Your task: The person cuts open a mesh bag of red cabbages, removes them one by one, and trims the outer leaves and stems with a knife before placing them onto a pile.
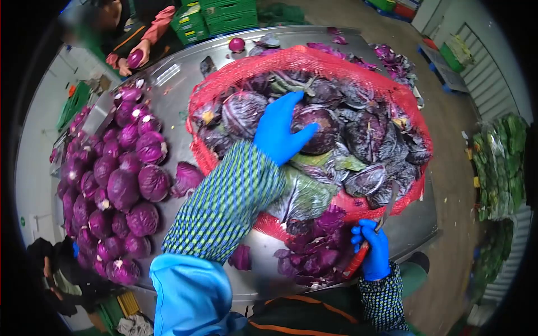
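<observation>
My left hand, in a blue glove, reaches over the heap with thumb and fingers spread, right at a round dark red cabbage. Around it, more untrimmed cabbages with loose outer leaves fill an opened red net sack. My right hand, also gloved in blue, is closed round the red handle of a knife. Its blade points up and away, over the sack's near right edge. Torn purple leaves lie in a pile just left of the knife hand.
Trimmed red cabbages are heaped along the left of the metal table. Across the table, a person holds a small cabbage. Green crates stand behind. Leaf scraps lie at the far right, and filled green net sacks stand beyond.
</observation>
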Demonstrator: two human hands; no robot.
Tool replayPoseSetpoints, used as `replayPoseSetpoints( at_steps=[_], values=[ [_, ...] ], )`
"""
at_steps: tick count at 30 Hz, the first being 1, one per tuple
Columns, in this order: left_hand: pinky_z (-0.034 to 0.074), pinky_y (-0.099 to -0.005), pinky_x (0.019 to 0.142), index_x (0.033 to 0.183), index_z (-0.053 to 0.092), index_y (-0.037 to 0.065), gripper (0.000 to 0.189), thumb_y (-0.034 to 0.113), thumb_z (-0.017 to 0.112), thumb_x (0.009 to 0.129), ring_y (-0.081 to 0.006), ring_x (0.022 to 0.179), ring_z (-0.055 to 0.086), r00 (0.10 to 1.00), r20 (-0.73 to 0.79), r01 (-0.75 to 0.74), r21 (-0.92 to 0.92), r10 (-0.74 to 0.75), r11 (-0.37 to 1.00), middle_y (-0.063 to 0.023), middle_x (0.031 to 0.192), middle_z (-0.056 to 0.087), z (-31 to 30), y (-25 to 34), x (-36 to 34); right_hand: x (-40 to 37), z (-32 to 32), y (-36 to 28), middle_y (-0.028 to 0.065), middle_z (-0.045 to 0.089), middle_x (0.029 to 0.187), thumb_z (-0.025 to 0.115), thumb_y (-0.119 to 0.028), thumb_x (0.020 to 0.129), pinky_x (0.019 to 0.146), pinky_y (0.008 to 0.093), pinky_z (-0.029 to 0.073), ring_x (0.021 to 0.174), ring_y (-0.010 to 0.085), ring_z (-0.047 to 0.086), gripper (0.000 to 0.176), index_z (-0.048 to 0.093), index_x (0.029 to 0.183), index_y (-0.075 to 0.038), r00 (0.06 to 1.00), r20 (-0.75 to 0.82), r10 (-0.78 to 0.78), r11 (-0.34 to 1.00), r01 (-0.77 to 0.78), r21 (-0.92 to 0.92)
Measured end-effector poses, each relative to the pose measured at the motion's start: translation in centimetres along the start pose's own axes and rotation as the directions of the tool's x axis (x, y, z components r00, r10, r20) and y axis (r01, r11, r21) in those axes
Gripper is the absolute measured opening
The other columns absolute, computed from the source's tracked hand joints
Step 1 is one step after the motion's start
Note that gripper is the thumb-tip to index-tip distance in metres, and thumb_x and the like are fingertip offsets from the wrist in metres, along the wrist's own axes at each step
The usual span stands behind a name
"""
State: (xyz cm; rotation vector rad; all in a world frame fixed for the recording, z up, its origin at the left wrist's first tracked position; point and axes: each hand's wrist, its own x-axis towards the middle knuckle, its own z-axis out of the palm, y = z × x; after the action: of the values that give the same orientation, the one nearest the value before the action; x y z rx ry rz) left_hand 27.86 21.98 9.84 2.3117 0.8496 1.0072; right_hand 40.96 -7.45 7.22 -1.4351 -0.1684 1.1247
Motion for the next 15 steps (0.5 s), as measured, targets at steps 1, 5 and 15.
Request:
replayPoseSetpoints(
  at_steps=[1, 5, 15],
  values=[
    [0.036, -0.0399, 0.101, 0.131, 0.038, 0.0, 0.079, 0.039, 0.072, 0.072, -0.0331, 0.121, 0.044, 0.988, 0.088, 0.122, 0.023, -0.124, 0.992, -0.0226, 0.126, 0.047, 1.9, -0.1, 1.6, 0.7, 0.5, -0.6, 0.01, 0.063, 0.093, 0.055, -0.016, 0.088, 0.055, 0.0236, 0.046, 0.071, 0.0132, 0.059, 0.023, 0.055, 0.106, -0.002, 1.0, -0.009, -0.013, 1.0, 0.013, -0.029],
    [0.035, -0.0411, 0.102, 0.133, 0.033, -0.003, 0.104, 0.047, 0.082, 0.056, -0.0355, 0.121, 0.041, 0.905, 0.298, 0.328, -0.034, -0.304, 0.944, -0.0246, 0.13, 0.039, 5.3, -1.9, 1.5, 4.6, 3.1, -3.0, 0.0087, 0.062, 0.102, 0.055, -0.02, 0.089, 0.055, 0.0214, 0.044, 0.074, 0.0102, 0.058, 0.037, 0.05, 0.119, 0.0, 0.992, -0.006, -0.129, 0.981, 0.126, -0.149],
    [0.026, -0.0425, 0.108, 0.138, 0.028, 0.005, 0.095, 0.015, 0.083, 0.061, -0.0339, 0.131, 0.027, 0.948, 0.125, 0.309, -0.593, -0.294, 0.744, -0.0198, 0.143, 0.024, 1.1, 1.7, -9.8, 10.9, 9.3, -6.4, 0.0056, 0.052, 0.122, 0.061, -0.03, 0.085, 0.08, 0.0282, 0.045, 0.101, 0.0134, 0.052, 0.053, 0.045, 0.129, -0.003, 0.899, 0.375, -0.229, 0.917, 0.328, -0.228]
  ],
)
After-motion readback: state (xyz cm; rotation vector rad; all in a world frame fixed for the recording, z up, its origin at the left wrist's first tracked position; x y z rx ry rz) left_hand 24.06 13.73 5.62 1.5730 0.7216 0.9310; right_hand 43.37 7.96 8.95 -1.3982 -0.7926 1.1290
